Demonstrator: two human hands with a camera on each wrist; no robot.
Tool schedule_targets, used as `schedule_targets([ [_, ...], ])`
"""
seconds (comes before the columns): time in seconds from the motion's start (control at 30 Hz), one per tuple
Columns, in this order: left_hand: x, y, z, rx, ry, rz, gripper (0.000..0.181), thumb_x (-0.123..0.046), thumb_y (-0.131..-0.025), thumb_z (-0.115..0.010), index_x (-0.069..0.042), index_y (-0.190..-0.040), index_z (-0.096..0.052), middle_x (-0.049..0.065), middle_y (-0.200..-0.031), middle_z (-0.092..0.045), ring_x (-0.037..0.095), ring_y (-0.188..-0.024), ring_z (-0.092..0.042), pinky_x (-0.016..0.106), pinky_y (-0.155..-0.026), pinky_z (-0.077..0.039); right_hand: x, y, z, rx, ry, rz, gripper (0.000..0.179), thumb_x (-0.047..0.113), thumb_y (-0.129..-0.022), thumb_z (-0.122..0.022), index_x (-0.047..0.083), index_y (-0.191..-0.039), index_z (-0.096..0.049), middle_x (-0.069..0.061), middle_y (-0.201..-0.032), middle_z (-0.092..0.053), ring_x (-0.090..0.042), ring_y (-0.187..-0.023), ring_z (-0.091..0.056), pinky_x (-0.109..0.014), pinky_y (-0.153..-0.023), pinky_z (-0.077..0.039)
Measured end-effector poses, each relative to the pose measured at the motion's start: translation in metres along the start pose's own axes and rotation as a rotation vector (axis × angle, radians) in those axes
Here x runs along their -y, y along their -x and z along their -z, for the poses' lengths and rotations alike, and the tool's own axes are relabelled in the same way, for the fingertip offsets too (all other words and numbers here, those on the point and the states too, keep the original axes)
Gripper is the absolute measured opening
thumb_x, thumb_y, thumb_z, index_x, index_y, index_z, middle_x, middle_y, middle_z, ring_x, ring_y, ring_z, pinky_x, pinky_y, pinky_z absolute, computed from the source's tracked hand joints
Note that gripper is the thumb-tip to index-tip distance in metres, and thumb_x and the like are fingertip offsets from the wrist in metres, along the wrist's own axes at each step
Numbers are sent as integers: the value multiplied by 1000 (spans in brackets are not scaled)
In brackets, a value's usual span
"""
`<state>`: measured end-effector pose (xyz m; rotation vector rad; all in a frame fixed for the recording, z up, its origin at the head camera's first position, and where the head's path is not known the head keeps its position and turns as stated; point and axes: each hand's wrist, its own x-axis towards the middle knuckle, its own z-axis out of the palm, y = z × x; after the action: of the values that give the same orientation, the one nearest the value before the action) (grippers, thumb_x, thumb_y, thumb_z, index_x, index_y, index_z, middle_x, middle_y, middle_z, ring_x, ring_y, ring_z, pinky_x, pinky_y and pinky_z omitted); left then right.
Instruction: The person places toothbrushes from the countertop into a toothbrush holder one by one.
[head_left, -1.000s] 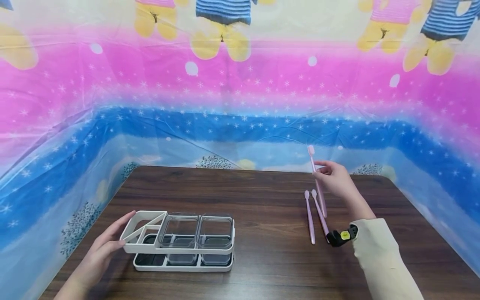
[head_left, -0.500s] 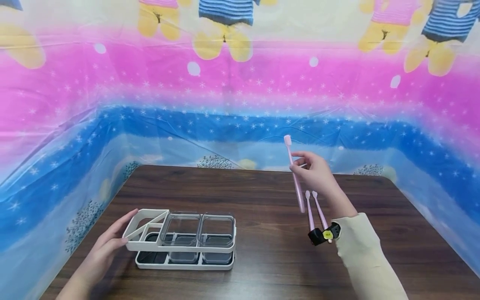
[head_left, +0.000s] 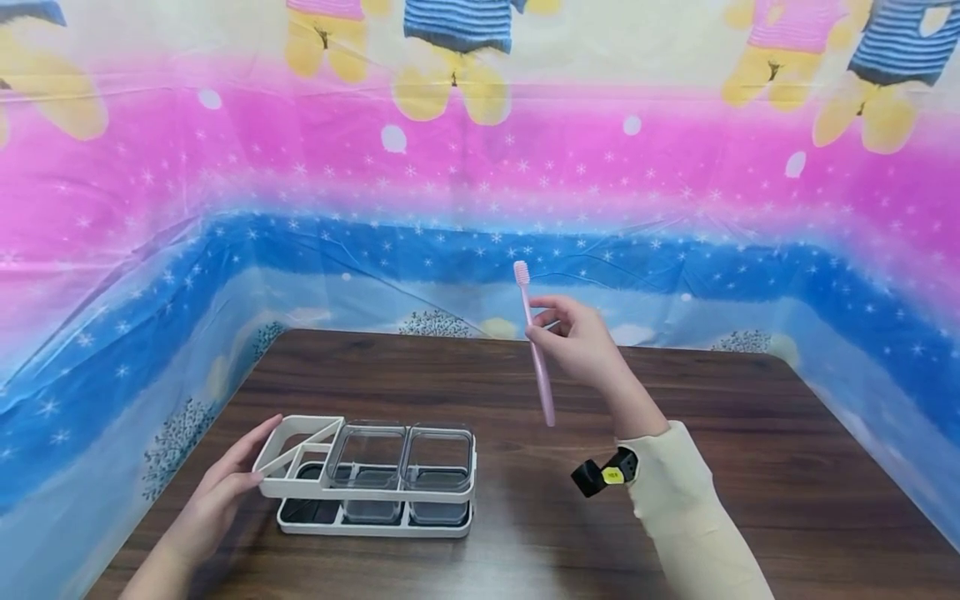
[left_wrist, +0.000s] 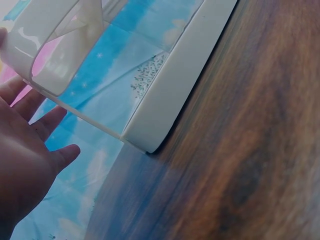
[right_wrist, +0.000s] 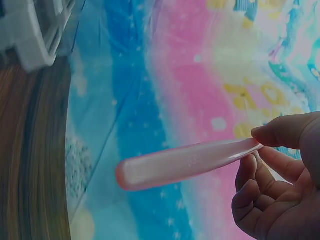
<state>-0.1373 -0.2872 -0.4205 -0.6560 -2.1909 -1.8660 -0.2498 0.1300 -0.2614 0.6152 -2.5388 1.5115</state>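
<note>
A pink toothbrush [head_left: 538,367] stands nearly upright in the air, bristle head [head_left: 521,273] at the top. My right hand [head_left: 573,337] pinches it between thumb and fingers below the head; in the right wrist view its wide handle [right_wrist: 185,165] points away from the fingertips. At the left, a white two-tier rack [head_left: 367,493] sits on the table with clear bins [head_left: 438,458] in the upper tier and a slanted divider at its left end. My left hand [head_left: 213,504] holds that end, index finger at the back corner and thumb at the front corner.
The dark wooden table [head_left: 420,375] carries the rack. A patterned curtain [head_left: 480,183] hangs along its back and sides. A black wrist strap with a camera [head_left: 603,473] hangs by my right sleeve [head_left: 682,508].
My right hand has moved left and slightly up with the toothbrush, off the table toward the rack. The two toothbrushes lying on the table are now hidden behind my right arm.
</note>
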Motion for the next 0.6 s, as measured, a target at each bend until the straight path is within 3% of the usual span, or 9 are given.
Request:
schedule_targets([
  [0.3,-1,1,2,5,1,-7,61,8,-94,-29,-11,-152,-29,-18,-145,-36,-6,-127,-33,11,-87,-34,26,-6,-34,51,-90,81,38,7,-91,-63,5,-129,-59,-15,-96,-63,-19,-77,-64,-29,-63,-49],
  [0.6,-1,0,-1,11,28,-43,61,9,-93,-29,-7,-152,-29,-17,-146,-37,-5,-128,-33,13,-90,-32,60,-9,-71,100,-135,104,36,10,-92,-63,7,-127,-59,-12,-100,-65,-20,-78,-61,-27,-64,-47],
])
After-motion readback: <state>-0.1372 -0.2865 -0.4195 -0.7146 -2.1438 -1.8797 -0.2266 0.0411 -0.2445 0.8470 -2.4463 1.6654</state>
